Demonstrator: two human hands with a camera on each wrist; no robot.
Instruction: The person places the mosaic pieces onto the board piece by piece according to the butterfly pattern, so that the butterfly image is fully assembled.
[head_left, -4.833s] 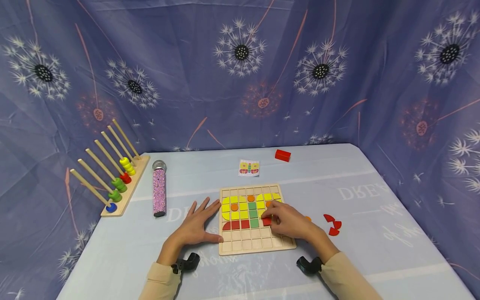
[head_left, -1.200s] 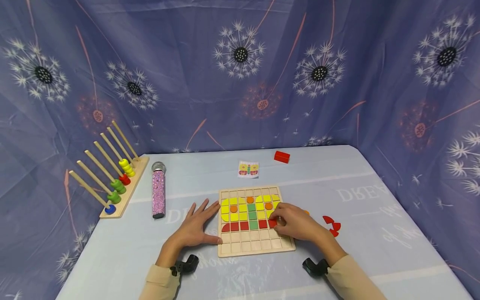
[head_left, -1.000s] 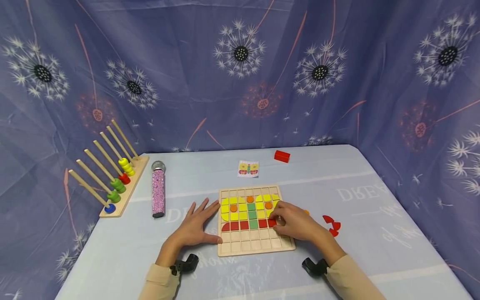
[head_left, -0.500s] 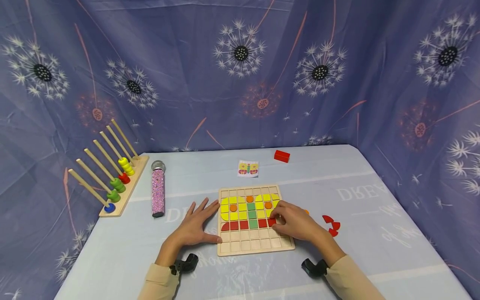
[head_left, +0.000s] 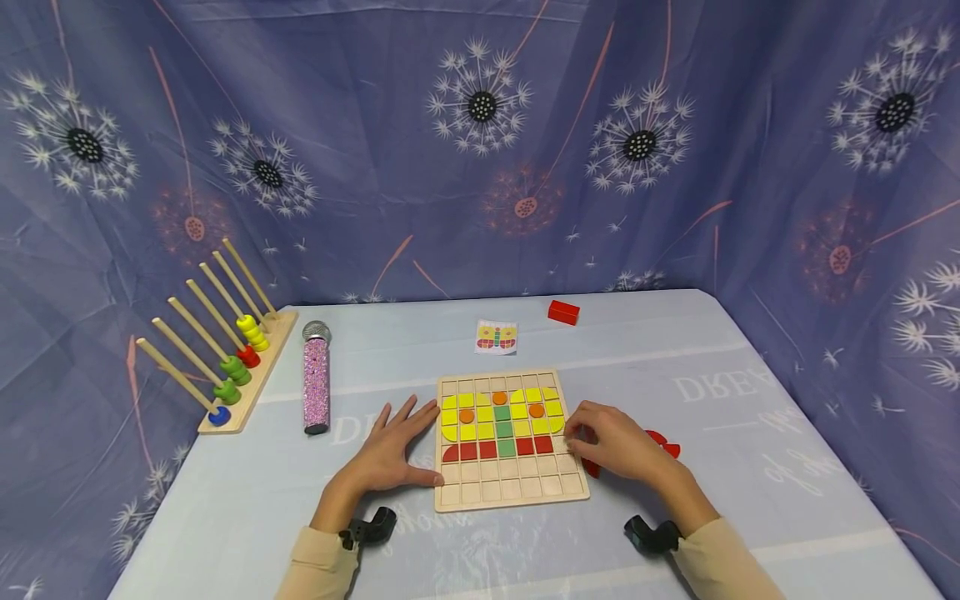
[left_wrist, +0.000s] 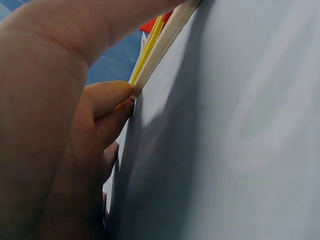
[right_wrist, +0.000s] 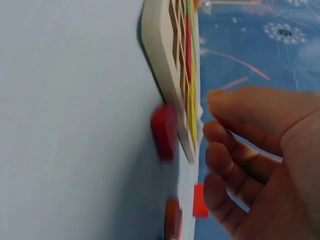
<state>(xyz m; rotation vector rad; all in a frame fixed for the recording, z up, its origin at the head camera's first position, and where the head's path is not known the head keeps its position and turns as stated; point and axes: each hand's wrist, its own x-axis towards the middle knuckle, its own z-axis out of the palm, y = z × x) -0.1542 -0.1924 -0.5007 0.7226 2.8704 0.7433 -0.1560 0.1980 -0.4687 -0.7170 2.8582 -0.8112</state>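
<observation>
A wooden grid board (head_left: 510, 492) carries yellow, orange, green and red pieces. Its lower coloured row has red squares (head_left: 543, 445) on both sides of a green column (head_left: 506, 429). My left hand (head_left: 393, 454) lies spread at the board's left edge, fingertips and thumb touching the rim. Just off the right edge, my right hand (head_left: 618, 442) hovers with loosely bent fingers and holds nothing, as the right wrist view confirms. Below it a red piece (right_wrist: 164, 131) lies by the board, with an orange piece (right_wrist: 173, 218) farther along. More red pieces (head_left: 663, 442) are partly hidden behind this hand.
Behind the board lies a butterfly pattern card (head_left: 497, 337), with a red block (head_left: 564, 312) to its right. A glittery pink microphone (head_left: 317, 383) and a peg stand with coloured beads (head_left: 251, 367) occupy the left side. A patterned curtain hangs behind the table.
Two red squares now lie right of the green column, where one was being set down earlier. My right hand has left them and moved right, off the board. My left hand stays put.
</observation>
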